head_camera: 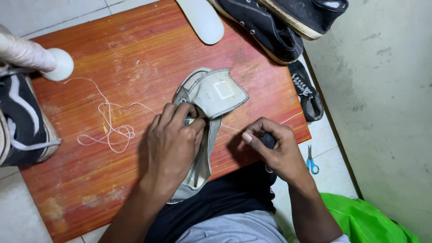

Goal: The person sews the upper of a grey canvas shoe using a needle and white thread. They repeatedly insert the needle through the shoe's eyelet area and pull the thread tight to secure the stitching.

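A grey and white shoe [211,96] lies on a reddish wooden board [135,58], its tongue flipped up to show a pale inner face. My left hand [173,141] presses down on the shoe's side and grips it near the eyelets. My right hand [274,146] is closed around a dark-handled tool [268,140] just right of the shoe. A taut white thread [231,128] runs from the shoe toward that hand. More loose white thread [108,130] lies tangled on the board to the left.
A thread spool [33,56] rests at the board's left edge above a black and white sneaker [22,121]. Black sneakers [279,22] and a white insole [202,20] lie at the top. Blue scissors [311,163] sit on the tiled floor beside a green bag [364,218].
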